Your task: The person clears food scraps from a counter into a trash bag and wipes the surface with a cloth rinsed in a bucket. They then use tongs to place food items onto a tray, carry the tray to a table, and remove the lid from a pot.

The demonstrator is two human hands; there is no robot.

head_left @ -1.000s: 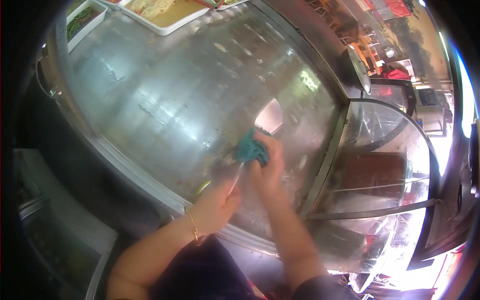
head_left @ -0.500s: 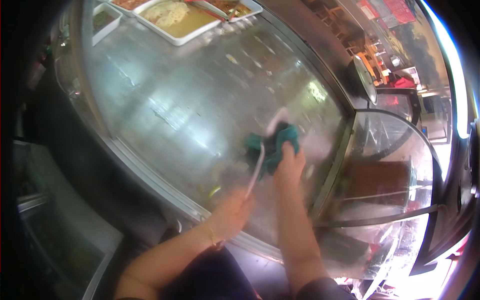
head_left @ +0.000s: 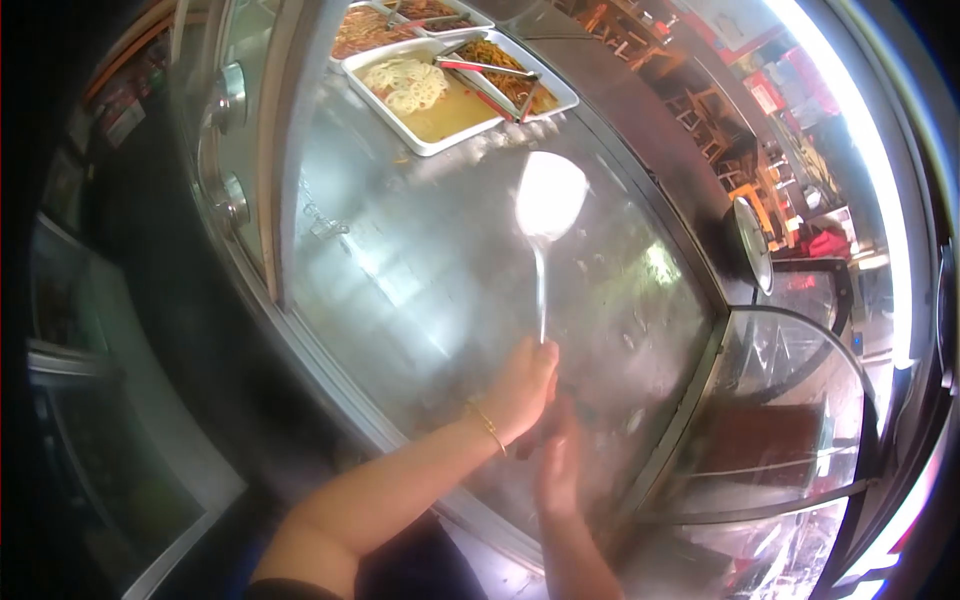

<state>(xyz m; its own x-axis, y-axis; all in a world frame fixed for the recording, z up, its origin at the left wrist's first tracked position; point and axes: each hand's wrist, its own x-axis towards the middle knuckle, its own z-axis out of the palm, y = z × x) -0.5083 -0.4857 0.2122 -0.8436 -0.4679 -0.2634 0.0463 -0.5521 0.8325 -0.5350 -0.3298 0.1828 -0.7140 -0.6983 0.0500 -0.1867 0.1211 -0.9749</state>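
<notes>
My left hand [head_left: 522, 392] is wrapped round the handle of a metal wok spatula [head_left: 550, 197], whose broad bright blade points away from me over a steel counter surface [head_left: 440, 240]. A thin bracelet [head_left: 488, 427] circles the left wrist. Just below and to the right, close to the lower end of the handle, is my right hand [head_left: 560, 455]. Motion smears its fingers, so I cannot tell their grip. Between the hands is a dark blurred patch; the green cloth cannot be made out clearly.
A white tray [head_left: 428, 148] of sliced lotus root in liquid stands at the far end. Beside it, tongs [head_left: 490, 68] rest across a tray of shredded food. A curved clear panel [head_left: 790, 400] borders the right side; a round lid [head_left: 752, 245] leans behind it.
The spatula blade has swung up and away from the green cloth, with my left hand moving right and forward. My right hand has drawn back toward me. The view has shifted.
</notes>
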